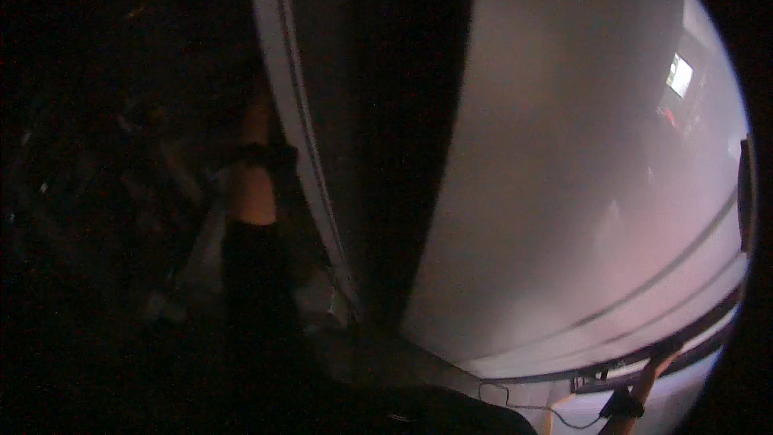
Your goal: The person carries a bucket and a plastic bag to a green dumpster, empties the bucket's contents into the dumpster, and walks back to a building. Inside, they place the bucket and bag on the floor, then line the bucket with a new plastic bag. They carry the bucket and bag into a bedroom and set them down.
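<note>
My left hand (pixel 256 118) reaches into deep shadow on the left, with a black band around the wrist and a black sleeve below. Its fingers are lost in the dark, so what they touch is hidden. Beside it runs a pale, curved double-lined edge (pixel 305 127). Far off at the lower right, my right hand (pixel 657 368) is small and blurred, near the dark lower border (pixel 640 355) of a large glossy pale panel (pixel 543 151), which looks like vehicle bodywork. Whether it grips that border cannot be made out. A black device (pixel 622 403) sits on its wrist.
A thin black cable (pixel 570 426) trails from the right wrist device. Between the pale edge and the panel lies a broad dark band (pixel 392 133). Dim, unclear shapes fill the left side. A bright window-like patch (pixel 680 75) shows on the panel.
</note>
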